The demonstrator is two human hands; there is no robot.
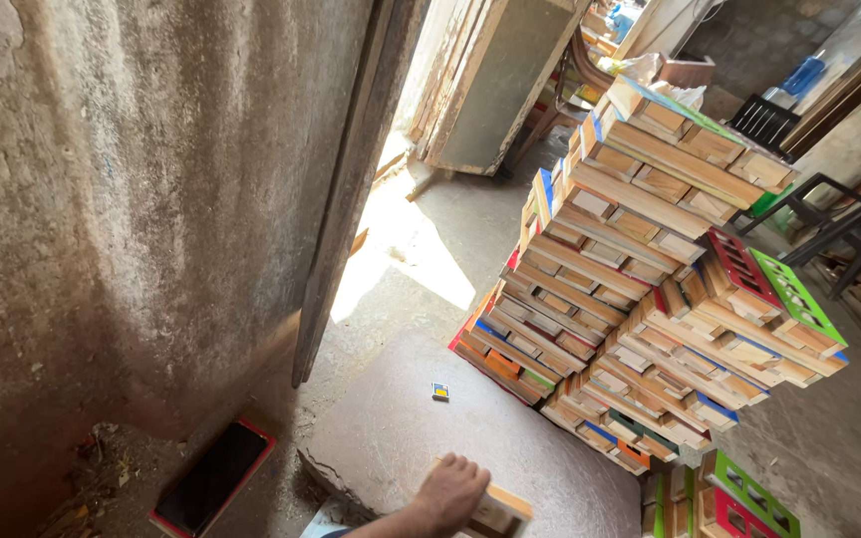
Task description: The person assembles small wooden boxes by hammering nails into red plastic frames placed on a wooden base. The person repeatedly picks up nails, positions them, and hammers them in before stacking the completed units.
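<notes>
a small wooden frame block sits at the near edge of the round stone slab on the floor, bottom of view. one hand, apparently the right hand, lies over its left end, fingers curled and clamped on it; the forearm comes in low from the bottom edge, wrist bent down, knuckles up. the other hand is out of view. a good grip here would be square across the wood, so the block stays level. a tiny blue and yellow box lies further up the slab, well apart. beyond it rises a leaning stack of wooden frames, and a dark phone in a red case lies on the floor to the left.
</notes>
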